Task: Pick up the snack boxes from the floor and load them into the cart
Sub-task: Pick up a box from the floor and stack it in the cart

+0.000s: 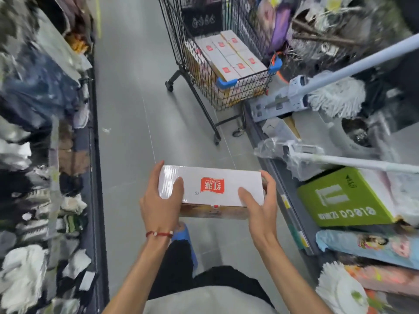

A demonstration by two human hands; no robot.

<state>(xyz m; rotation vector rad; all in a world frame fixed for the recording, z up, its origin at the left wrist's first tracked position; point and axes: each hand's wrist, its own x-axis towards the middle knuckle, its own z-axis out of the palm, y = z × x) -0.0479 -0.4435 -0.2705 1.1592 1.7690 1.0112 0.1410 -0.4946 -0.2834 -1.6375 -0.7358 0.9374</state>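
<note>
A white snack box [212,185] with a red logo on top is held level in front of me, above the grey floor. My left hand [162,201] grips its left end, thumb on top. Its right end sits in my right hand [258,203], thumb also on the lid. Ahead and slightly right stands a black wire cart [204,71] with blue corner guards. Several identical white snack boxes [229,56] lie packed in rows inside it, filling it close to the rim.
The aisle floor [127,109] runs between a left shelf of blurred clothing [40,155] and a right shelf with mops [335,96], a green carton [344,198] and plastic-wrapped poles. My blue shoe [186,236] shows below the box.
</note>
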